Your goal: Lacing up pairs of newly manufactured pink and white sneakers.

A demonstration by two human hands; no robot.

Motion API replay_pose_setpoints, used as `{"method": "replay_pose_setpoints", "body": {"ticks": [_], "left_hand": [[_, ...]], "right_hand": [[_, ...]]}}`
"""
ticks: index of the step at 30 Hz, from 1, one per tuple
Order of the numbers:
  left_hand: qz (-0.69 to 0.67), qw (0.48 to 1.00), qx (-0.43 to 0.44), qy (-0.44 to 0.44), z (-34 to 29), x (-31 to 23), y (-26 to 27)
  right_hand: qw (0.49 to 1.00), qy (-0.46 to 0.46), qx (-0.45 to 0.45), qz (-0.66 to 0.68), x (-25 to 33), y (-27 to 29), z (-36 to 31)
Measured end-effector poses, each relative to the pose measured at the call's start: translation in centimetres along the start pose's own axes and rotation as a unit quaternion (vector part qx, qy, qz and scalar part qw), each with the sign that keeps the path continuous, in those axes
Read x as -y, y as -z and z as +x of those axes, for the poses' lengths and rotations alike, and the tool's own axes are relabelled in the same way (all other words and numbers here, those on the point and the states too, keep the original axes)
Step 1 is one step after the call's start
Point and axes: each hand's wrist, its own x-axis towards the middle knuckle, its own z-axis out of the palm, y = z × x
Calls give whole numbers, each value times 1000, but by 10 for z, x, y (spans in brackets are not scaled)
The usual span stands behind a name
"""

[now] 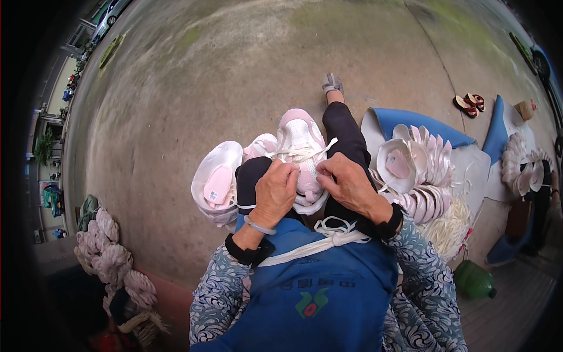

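A pink and white sneaker upper (301,132) lies between my thighs, toe pointing away from me. A white shoelace (305,154) crosses its front, with one loose stretch reaching out to the right. My left hand (275,189) is closed in a pinch at the left edge of the pink tongue (307,179). Facing it, my right hand (347,183) has its thumb and forefinger closed near the tongue's right edge. What either pinch holds is too small to make out. Beside my left knee rests a white and pink shoe upper (218,182), opening upward, partly overlapping another upper (260,145).
Several stacked pink and white uppers (419,170) lie at my right on blue-and-white sheeting (419,120), beside a heap of pale laces (448,226). A green bottle (474,279) lies nearer. Bundled uppers (105,246) are at far left, sandals (468,105) ahead right.
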Motion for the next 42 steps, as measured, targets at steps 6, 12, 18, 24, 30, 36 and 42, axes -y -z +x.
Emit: {"method": "replay_pose_setpoints", "body": {"ticks": [6,12,18,24,30,36,42], "left_hand": [[-79,996,-1,35,-1,5,-2],[-65,997,-24,-20,-2,6,-6],[49,995,-5,-88,-2,1,6],[104,991,24,-83,1,-4,5],[61,997,34,-23,-2,7,10],[-194,971,35,133,-3,13,25],[-265,948,33,173,-23,9,33]], "right_hand": [[996,-10,5,-87,-2,-15,10],[990,24,-34,-136,-1,-19,11],[990,33,-13,-135,-2,-15,11],[996,22,-52,-71,-6,7,11],[992,-120,-26,11,-6,47,4],[965,-196,-30,174,-7,45,4],[994,62,-66,-56,0,4,17]]}}
